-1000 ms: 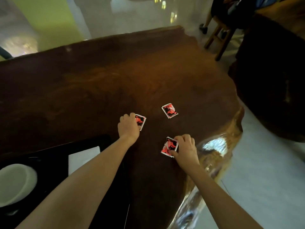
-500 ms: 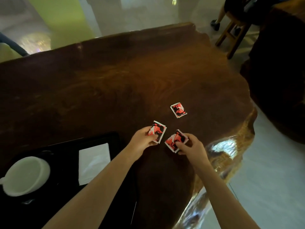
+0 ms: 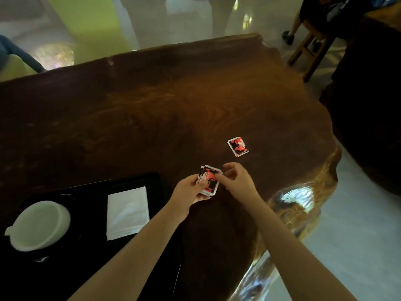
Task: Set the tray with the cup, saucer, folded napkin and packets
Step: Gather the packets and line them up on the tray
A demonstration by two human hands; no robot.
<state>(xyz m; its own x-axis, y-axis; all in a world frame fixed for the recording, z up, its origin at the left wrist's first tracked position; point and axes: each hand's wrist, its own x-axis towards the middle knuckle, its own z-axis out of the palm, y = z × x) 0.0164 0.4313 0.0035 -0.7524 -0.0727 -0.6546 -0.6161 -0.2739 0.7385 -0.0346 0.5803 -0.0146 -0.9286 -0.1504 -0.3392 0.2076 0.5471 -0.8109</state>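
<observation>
Stacking two red-and-black square packets (image 3: pixel 207 181), gripped by left hand (image 3: pixel 189 192), pinched by right hand (image 3: pixel 237 181); next: collect third red-and-black packet (image 3: pixel 238 146) at 1 o'clock.

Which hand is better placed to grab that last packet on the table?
Probably the right hand: it is nearer the lone packet, while the left hand grips the stacked packets.

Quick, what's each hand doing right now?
Left hand: holds the stacked packets.
Right hand: fingers curled, pinching the right edge of the stacked packets.
</observation>
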